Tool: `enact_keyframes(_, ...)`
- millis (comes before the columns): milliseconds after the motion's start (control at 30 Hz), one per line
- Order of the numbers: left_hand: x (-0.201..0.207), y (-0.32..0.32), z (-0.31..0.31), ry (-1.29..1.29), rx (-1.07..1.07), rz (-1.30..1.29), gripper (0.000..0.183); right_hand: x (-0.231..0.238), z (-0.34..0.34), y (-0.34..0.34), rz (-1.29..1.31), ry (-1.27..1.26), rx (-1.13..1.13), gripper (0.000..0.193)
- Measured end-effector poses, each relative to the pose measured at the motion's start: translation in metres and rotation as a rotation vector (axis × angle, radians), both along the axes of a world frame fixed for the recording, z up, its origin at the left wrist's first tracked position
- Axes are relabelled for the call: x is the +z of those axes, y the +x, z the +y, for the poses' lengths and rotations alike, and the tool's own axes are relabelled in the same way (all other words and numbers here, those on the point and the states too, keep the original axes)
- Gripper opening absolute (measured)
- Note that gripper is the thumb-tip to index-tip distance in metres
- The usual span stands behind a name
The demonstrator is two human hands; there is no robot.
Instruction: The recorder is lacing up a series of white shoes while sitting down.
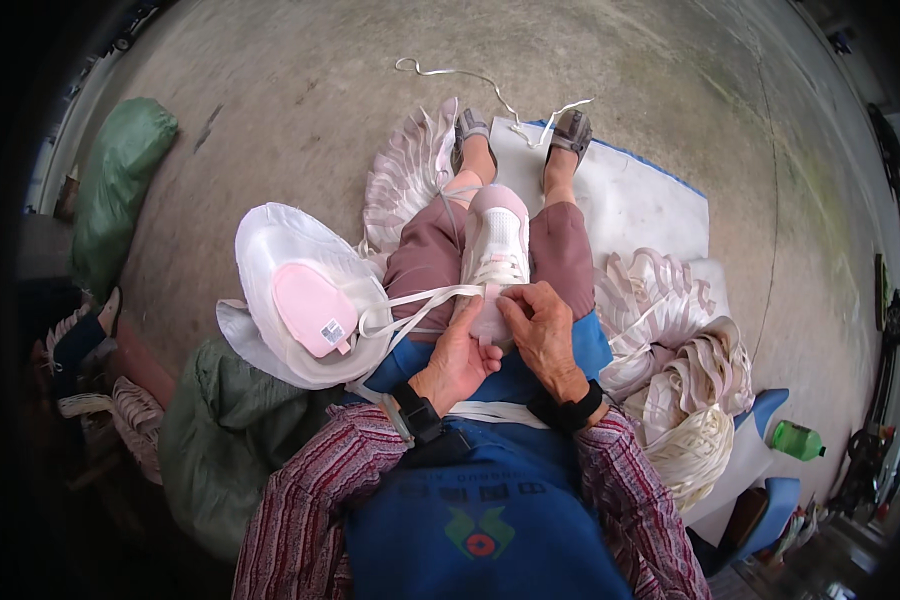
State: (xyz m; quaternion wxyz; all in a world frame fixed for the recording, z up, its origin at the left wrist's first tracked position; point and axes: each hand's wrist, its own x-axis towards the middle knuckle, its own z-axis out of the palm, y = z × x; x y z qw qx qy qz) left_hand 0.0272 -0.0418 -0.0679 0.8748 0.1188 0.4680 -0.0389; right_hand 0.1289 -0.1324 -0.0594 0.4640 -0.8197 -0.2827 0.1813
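Observation:
A white and pink shoe upper (497, 238) lies lengthwise on my lap, its rounded pink toe pointing away from me. White shoelace (430, 296) crosses its front and trails off to the left in long loops. My left hand (455, 362) grips the near left side of the upper, with the thumb up beside the lace and the fingers curled. From the right, my right hand (542, 328) pinches at the pale pink tongue (491, 312); the exact spot between its fingertips is hidden.
Left of my lap sits a white dish-shaped piece (270, 232) holding a pink oval piece (308, 300). Stacked uppers (410, 175) lean by my leg; more uppers (660, 310) and a bundle of laces (695, 455) lie right. Green sacks (120, 190) and a green bottle (798, 440) stand around.

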Motion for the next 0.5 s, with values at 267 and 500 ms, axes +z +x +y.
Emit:
enact_keyframes(267,-0.010,-0.013,0.002,0.010,-0.104,-0.002,0.043,0.015,-0.034,0.046,0.479,0.239,-0.226,0.012)
enact_keyframes(500,-0.013,-0.017,0.000,0.023,-0.112,0.012,0.037,0.069,-0.022,0.051,1.053,0.857,-0.604,0.009)
